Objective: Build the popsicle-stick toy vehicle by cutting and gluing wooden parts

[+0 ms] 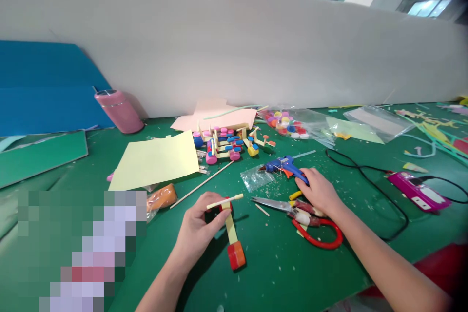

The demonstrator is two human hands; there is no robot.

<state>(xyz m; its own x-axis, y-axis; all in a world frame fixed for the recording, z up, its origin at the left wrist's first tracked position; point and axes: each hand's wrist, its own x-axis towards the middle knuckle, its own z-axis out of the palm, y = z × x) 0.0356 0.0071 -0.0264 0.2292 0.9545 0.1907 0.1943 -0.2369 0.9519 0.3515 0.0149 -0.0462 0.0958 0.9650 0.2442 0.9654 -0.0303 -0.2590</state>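
My left hand (pixel 200 222) is closed, pinching one end of a small handmade toy vehicle (pixel 231 229). It has a pale yellow strip for a body, red and orange wheels (pixel 236 255) at the near end and a red part at the far end. Across its top, by my fingertips, lies a short cream stick (pixel 224 201) with a thicker piece at each end. My right hand (pixel 321 190) closes around the handle of a blue glue gun (pixel 281 165), whose nozzle points left over a clear plastic bag (pixel 257 180). Red-handled scissors (pixel 318 231) lie just below that hand.
Several similar toy vehicles (pixel 228 146) stand at the back beside a yellow sheet (pixel 157 160). A bag of colourful caps (pixel 287 124), a pink tumbler (pixel 120 111) and a magenta power strip (pixel 419 190) with black cord surround the work area. A thin stick (pixel 201 185) lies on the green table.
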